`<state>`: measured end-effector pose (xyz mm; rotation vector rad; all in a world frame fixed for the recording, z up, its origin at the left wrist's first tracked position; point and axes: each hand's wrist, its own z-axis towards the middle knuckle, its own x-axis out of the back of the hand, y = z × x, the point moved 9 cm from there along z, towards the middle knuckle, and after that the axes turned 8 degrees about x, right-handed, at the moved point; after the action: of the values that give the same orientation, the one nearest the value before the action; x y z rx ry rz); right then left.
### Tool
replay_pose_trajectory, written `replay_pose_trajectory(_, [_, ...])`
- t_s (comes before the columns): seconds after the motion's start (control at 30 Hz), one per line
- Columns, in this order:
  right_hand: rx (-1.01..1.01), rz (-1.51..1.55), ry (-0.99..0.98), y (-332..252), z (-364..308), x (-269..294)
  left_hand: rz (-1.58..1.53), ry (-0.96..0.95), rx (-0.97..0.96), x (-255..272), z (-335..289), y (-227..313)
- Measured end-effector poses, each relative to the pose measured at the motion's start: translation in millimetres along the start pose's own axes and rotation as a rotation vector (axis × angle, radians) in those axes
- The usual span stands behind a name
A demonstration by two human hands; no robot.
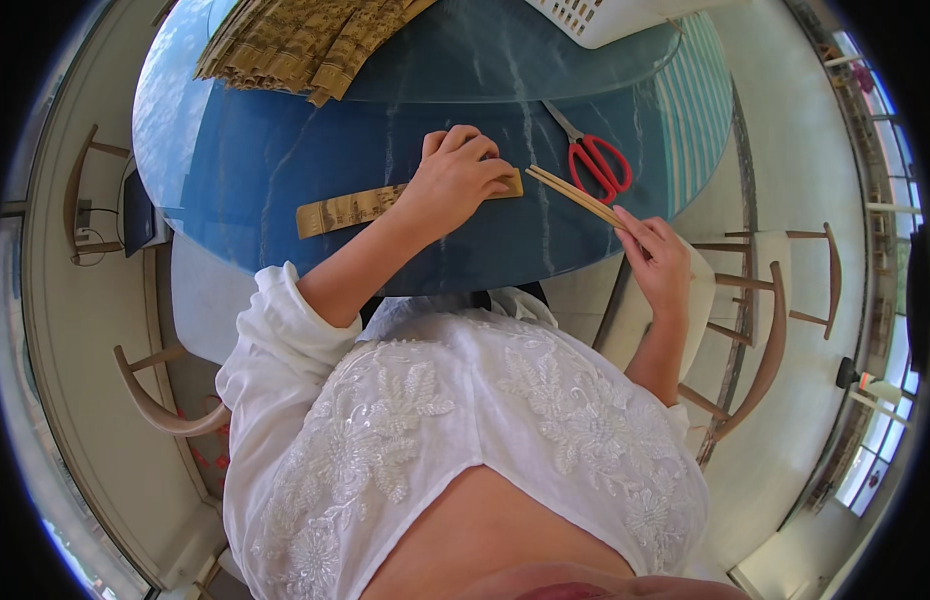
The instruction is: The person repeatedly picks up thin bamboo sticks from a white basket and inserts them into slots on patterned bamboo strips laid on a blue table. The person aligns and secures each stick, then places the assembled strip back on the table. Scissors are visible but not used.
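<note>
Pressing down on a long tan paper sleeve (360,207), the left hand (455,180) lies with fingers curled over the sleeve's right end, so most of the printed strip runs out to the left of the hand, flat on the round blue desk (245,170). The left grip is closed loosely on that end of the sleeve, with the thumb toward the person and the knuckles raised. The right hand (660,262) sits to the right of the sleeve, off the desk's near edge, and its grip is narrow, pinched around the lower end of a pair of pale wooden chopsticks (575,195). The chopsticks slant up and leftward from that pinch, and their free tips end just beside the sleeve's right end, near the left hand's fingers; whether they touch the sleeve cannot be told. Red-handled scissors (595,160) lie on the desk just beyond the chopsticks, right of the sleeve, with the blades pointing away from the person. Farther from the sleeve, at the desk's far edge, a stack of similar tan sleeves (305,45) fans out, and a white slotted basket (605,15) stands to the right of that stack.
</note>
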<state>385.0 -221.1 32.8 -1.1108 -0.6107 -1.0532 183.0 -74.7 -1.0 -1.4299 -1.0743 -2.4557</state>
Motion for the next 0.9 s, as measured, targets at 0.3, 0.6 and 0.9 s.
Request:
replay_pose_trajectory(0.3, [0.023, -0.01, -0.068, 4.3, 7.2, -7.2, -0.052, -0.133, 0.057, -6.1, 6.9, -2.4])
replay_pose_trajectory(0.6, [0.05, 0.011, -0.142, 10.8, 13.0, -16.2, -0.118, -0.163, 0.059, -11.5, 11.9, -5.5])
replay_pose_trajectory(0.9, [0.052, 0.054, -0.257, 16.8, 20.7, -14.9, -0.104, -0.143, 0.02, -12.7, 12.7, -3.8])
